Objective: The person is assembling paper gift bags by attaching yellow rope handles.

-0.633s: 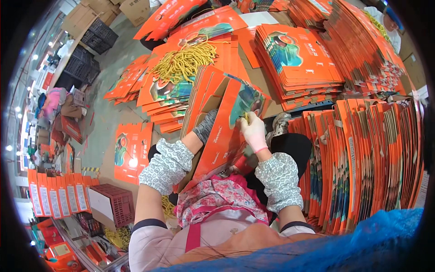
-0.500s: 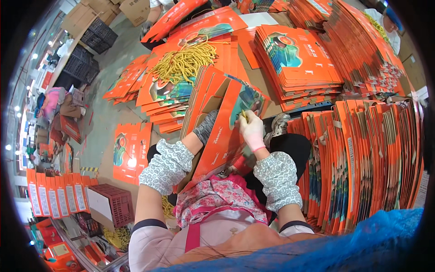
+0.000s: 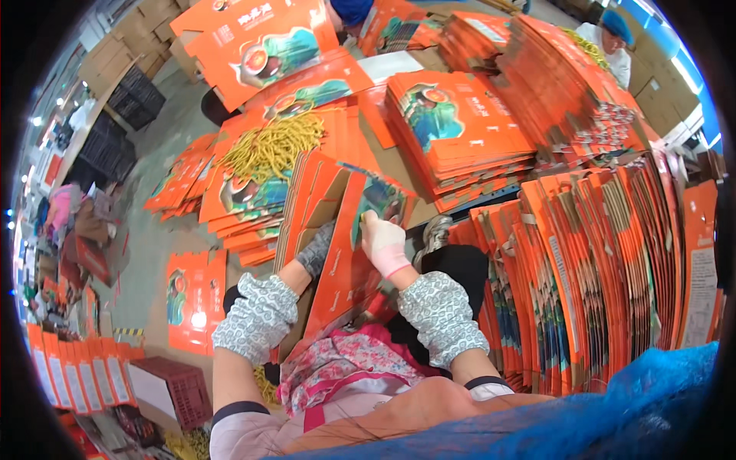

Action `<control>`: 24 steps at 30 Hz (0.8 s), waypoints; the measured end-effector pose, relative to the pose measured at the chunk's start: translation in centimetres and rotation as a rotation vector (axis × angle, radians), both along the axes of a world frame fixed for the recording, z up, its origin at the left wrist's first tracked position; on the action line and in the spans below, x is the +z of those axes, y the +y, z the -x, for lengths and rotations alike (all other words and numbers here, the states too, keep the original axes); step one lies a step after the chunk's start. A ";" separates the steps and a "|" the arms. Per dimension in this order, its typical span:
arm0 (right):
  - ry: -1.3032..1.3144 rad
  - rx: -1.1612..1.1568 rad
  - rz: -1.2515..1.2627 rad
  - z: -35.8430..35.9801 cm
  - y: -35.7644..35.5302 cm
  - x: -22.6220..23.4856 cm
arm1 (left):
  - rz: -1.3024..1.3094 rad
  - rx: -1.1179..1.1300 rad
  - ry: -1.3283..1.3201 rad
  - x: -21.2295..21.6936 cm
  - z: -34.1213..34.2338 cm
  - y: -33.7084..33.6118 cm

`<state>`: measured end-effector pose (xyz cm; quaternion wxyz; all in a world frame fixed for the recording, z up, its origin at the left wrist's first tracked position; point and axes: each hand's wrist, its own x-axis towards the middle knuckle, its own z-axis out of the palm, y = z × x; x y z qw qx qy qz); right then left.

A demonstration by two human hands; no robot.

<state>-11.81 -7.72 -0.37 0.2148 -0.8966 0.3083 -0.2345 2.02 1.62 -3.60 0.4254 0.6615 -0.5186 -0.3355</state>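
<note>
An orange carton with a green printed picture stands tilted in front of my lap. My left hand, in a grey glove, reaches behind its front panel among the cardboard flaps, and its fingers are hidden. Against the printed face, my right hand in a white glove is closed in a pinch at a short yellow cord, now mostly covered by the fingers. More folded orange cartons lean right behind the one I handle. A bundle of yellow cords lies on a carton stack beyond.
Flat orange cartons rise in a stack ahead to the right. A long row of upright folded cartons fills my right side. Left are a flat carton and a dark red crate. Across from me, a large carton sheet stands raised.
The carton sheet across from me has been lifted and turned its printed face toward me. My view has shifted to the right. My right hand stays at the carton's face, fingers closed.
</note>
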 end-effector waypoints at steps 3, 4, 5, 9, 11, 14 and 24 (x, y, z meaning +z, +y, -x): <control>0.053 -0.071 -0.092 1.0 -0.3 -0.5 | -0.095 -0.007 0.622 1.7 0.3 0.1; 0.033 -0.060 -0.081 1.3 -0.3 -0.8 | -0.201 0.194 1.087 -0.1 -0.2 -0.4; 0.014 -0.046 -0.073 1.5 -0.2 -1.1 | -0.133 0.206 0.956 -0.9 -0.1 -0.7; 0.000 -0.013 -0.078 1.7 -0.5 -0.9 | 0.010 0.156 0.511 -0.5 0.6 -1.2; -0.008 0.017 -0.082 1.9 -0.9 -1.0 | 0.080 0.086 0.191 0.4 0.7 -1.6; -0.042 0.033 -0.124 1.7 -0.9 -0.8 | 0.176 -0.018 -0.291 1.7 0.5 -2.0; -0.329 0.042 -0.823 2.9 -1.0 0.3 | 0.144 -0.053 -0.637 2.0 1.0 -1.4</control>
